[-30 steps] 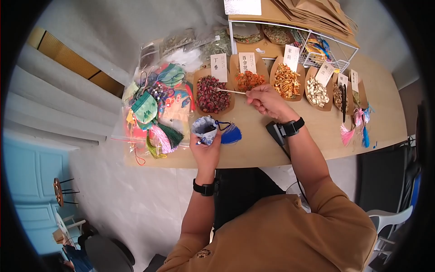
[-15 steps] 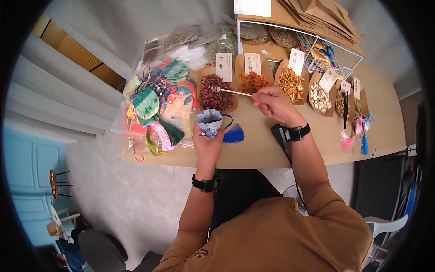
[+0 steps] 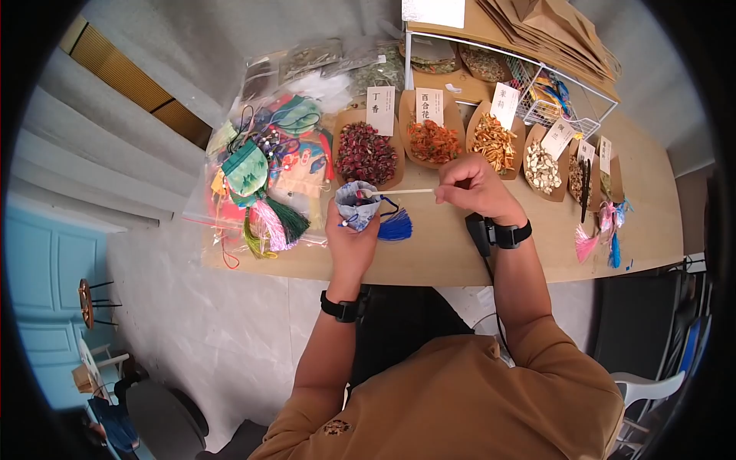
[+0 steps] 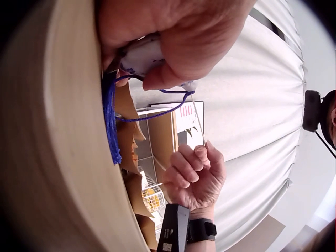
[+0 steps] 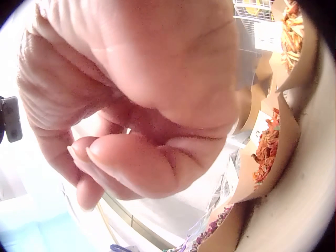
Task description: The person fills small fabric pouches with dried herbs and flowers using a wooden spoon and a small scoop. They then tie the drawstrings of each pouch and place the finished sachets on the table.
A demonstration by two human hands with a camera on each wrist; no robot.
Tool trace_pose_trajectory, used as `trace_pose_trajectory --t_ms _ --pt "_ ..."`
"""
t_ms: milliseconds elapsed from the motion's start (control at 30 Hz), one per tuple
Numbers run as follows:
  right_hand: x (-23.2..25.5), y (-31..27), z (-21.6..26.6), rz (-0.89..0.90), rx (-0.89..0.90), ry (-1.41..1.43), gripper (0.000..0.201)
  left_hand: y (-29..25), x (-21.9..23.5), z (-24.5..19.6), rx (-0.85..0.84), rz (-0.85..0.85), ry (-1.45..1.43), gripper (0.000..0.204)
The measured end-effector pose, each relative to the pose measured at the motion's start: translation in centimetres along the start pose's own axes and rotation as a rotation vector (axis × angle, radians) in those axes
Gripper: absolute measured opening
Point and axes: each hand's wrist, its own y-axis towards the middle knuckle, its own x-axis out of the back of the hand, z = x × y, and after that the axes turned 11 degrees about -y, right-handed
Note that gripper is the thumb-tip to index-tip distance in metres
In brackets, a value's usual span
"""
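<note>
My left hand (image 3: 353, 244) holds a small blue-and-white cloth pouch (image 3: 359, 218) upright with its mouth open, fingers wrapped round its lower part. From the pouch's cord hangs a blue tassel (image 3: 396, 226), seen also in the left wrist view. Between thumb and fingertips, my right hand (image 3: 481, 188) pinches the end of a thin, pale-handled spoon (image 3: 410, 191). The spoon lies nearly level, its tip at the pouch's mouth with something dark red on it. Just behind the pouch, dried rosebuds (image 3: 366, 156) fill a brown paper tray.
More paper trays hold orange petals (image 3: 434, 142), yellow-orange strips (image 3: 493, 142) and white slices (image 3: 543, 169), with label cards. Bagged pouches and tassels (image 3: 268, 184) lie at the left. A shelf with a wire basket (image 3: 563, 115) stands behind; the table's front edge is close to my body.
The spoon has moved from the rosebuds down to the pouch's mouth, with the right hand lowering toward me. The left hand keeps its hold on the pouch.
</note>
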Motion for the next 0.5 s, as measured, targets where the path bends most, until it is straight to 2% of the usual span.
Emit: trace_pose_trajectory --t_ms 100,200,300,400,500 --pt "0.0 0.0 0.0 -0.048 0.058 -0.012 0.012 -0.1 0.0 -0.1 0.002 0.004 0.003 0.042" --pt "0.0 0.0 0.0 -0.056 0.041 -0.028 0.013 -0.1 -0.3 -0.5 -0.010 0.013 -0.030 0.042" --pt "-0.4 0.2 -0.3 -0.159 0.073 -0.014 0.018 -0.1 -0.2 -0.3 -0.006 0.014 0.017 0.042" --pt "-0.5 0.6 -1.7 -0.384 -0.088 0.014 0.022 -0.2 -0.1 -0.4 -0.014 0.021 0.024 0.041" --pt "0.1 0.8 -2.4 -0.375 -0.178 -0.036 0.023 -0.3 -0.3 -0.6 -0.030 0.027 0.006 0.039"
